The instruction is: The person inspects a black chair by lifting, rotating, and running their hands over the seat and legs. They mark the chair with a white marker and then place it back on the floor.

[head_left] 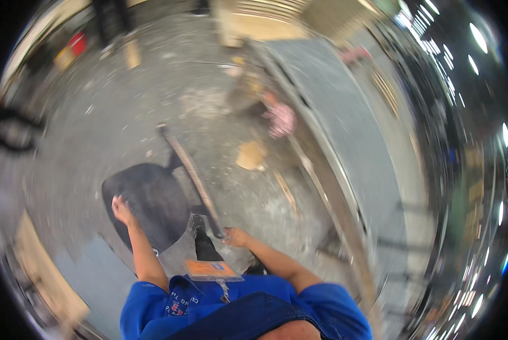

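A black chair (pixel 152 204) with a broad rounded seat stands or hangs just ahead of me, its long narrow rail (pixel 190 167) running along the seat's right side. At the near end of that rail, my right hand (pixel 237 237) is closed on the chair. My left hand (pixel 121 209) appears over the left part of the black seat. Its fingers are smeared by motion, and whether they touch the seat cannot be made out. My shoe (pixel 198 224) shows between the seat and the rail.
To the right runs a long grey-topped table (pixel 333 96). A pink cloth-like bundle (pixel 280 119), a tan flat piece (pixel 251 155) and a wooden strip (pixel 286 191) lie beside it. Grey and wooden boards (pixel 47 266) are at lower left. A person's dark legs (pixel 111 22) show far left.
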A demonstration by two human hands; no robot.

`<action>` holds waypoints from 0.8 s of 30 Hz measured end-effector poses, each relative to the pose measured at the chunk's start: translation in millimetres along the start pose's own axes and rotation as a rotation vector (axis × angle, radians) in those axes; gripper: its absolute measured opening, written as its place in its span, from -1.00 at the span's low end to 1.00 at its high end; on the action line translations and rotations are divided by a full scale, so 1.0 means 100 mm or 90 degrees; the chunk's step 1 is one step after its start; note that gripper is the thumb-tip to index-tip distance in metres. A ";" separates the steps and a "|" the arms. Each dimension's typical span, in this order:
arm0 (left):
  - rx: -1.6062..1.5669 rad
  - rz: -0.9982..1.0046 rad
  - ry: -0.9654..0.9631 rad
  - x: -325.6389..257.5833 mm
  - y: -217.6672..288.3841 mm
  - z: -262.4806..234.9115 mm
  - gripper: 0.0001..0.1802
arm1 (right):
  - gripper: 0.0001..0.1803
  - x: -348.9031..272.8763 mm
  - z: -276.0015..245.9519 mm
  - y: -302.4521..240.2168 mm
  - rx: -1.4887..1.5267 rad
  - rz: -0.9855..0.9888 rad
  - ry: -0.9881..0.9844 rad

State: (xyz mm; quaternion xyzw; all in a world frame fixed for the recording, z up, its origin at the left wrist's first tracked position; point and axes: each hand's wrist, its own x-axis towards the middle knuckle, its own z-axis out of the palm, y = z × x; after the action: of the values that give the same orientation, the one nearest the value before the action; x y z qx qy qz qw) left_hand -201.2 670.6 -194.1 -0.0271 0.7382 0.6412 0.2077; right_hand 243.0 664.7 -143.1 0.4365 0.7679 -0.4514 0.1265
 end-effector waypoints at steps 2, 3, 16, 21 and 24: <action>-0.014 0.030 -0.006 -0.43 0.29 0.35 -0.58 | -0.45 -0.34 0.03 0.13 0.114 0.047 0.055; -0.007 0.061 -0.033 -0.64 0.44 0.51 -0.58 | -0.45 -0.55 0.07 0.20 0.166 0.059 0.084; -0.022 0.424 -0.709 -5.17 1.26 2.32 -0.66 | -0.54 -4.49 2.25 1.77 0.569 0.619 0.633; 0.034 0.085 -1.051 -7.71 0.22 1.74 -0.70 | -0.65 -5.50 3.01 1.53 1.012 0.707 1.001; 0.143 0.201 -1.393 -8.75 -0.02 1.36 -0.71 | -0.63 -5.75 3.10 1.54 1.122 0.678 1.106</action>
State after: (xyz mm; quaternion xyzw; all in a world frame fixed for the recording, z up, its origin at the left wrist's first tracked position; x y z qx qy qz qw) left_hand 635.1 602.8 90.5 0.6664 0.2059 0.2682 0.6645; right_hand 639.3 128.4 -68.1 0.7572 -0.2061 -0.2669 -0.5594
